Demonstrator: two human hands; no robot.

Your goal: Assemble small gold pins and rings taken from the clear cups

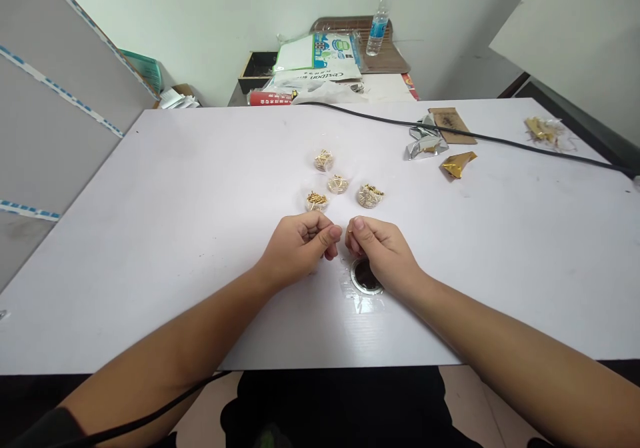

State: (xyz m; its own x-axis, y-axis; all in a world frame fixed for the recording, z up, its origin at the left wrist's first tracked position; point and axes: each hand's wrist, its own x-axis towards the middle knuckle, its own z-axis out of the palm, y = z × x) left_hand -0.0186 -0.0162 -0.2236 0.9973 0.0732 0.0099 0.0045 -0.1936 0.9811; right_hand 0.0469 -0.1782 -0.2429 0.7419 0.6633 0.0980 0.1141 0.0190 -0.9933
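My left hand (309, 245) is closed in a pinch, thumb pressed against the curled fingers. Close to it on the right, my right hand (379, 247) is closed in a similar pinch. Whatever they hold is too small or hidden to name. Beyond the hands stand several small clear bags of thin gold-coloured pieces: a near-left bag (317, 200), a right bag (371, 195), a middle bag (339, 183) and a far bag (323, 160). Partly under my right hand is a round dark hole with a metal rim (354, 281), with clear tape around it.
A black cable (380, 119) crosses the far side of the white table (200, 168). Silver foil packaging (425, 147), a gold foil piece (458, 165), a brown packet (453, 126) and a clear bag (544, 131) lie at the back right. A water bottle (381, 18) stands behind.
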